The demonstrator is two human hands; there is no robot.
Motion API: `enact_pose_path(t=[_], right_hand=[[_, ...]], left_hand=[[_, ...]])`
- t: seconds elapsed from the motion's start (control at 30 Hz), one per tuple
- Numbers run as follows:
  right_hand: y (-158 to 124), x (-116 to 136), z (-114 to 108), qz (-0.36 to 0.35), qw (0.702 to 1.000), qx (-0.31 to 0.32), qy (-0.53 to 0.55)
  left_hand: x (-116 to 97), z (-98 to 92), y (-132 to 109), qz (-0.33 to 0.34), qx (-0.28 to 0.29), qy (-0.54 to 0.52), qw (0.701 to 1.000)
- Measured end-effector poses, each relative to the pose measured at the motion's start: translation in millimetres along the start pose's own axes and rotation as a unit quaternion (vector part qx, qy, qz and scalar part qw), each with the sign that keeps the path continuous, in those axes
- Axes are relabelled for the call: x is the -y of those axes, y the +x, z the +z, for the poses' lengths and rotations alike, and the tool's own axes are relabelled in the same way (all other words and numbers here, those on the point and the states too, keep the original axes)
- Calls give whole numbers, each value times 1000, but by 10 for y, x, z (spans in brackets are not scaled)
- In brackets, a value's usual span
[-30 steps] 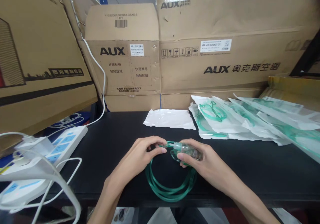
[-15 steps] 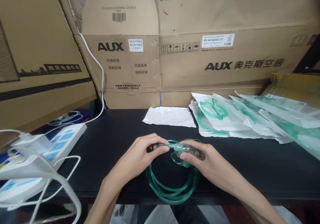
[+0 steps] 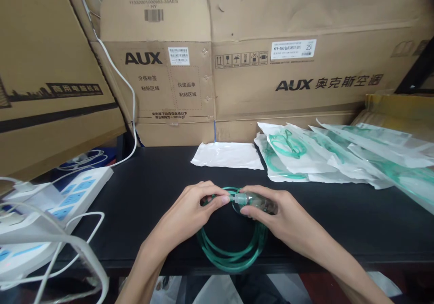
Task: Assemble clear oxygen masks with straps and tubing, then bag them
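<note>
My left hand (image 3: 193, 209) pinches the end of a green tube (image 3: 230, 254) right at the neck of a clear plastic mask (image 3: 255, 202). My right hand (image 3: 274, 213) is closed round that mask, thumb under it. The tube hangs in a coil of several loops over the front edge of the black table (image 3: 339, 222). Both hands meet near the table's front middle.
Several sealed packs (image 3: 315, 157) with green tubing lie at the right; an empty white bag (image 3: 227, 155) lies behind my hands. White power strips (image 3: 64, 195) and cables sit at the left. Tall AUX cardboard boxes (image 3: 271, 68) wall off the back and left.
My hands have barely moved; the left fingers have closed in on the tube end at the mask's neck. The camera has tilted slightly, shifting the scene.
</note>
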State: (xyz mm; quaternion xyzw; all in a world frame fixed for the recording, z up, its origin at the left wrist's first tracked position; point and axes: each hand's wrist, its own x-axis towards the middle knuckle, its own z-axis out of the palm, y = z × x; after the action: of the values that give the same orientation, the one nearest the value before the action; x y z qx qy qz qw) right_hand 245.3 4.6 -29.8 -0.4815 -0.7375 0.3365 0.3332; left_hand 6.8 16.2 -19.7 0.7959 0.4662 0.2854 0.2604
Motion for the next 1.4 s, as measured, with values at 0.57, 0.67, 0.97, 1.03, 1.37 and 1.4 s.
enact_pose_path(t=[0.57, 0.67, 0.97, 1.03, 1.37, 1.4], right_hand=[[-12, 11, -45, -78, 997, -18, -22], [-6, 31, -52, -52, 998, -1, 22], [-6, 25, -54, 23, 988, 46, 148], [-11, 34, -48, 13, 985, 59, 161], [7, 27, -92, 34, 974, 95, 204], [10, 26, -104, 35, 975, 96, 195]], left_hand=[[-62, 142, 20, 44, -79, 39, 995], [-79, 187, 18, 59, -103, 55, 991], [-111, 235, 35, 108, -150, 106, 977], [-109, 246, 35, 115, -154, 114, 975], [-127, 283, 10, 105, -144, 155, 972], [-133, 275, 6, 103, -143, 153, 972]])
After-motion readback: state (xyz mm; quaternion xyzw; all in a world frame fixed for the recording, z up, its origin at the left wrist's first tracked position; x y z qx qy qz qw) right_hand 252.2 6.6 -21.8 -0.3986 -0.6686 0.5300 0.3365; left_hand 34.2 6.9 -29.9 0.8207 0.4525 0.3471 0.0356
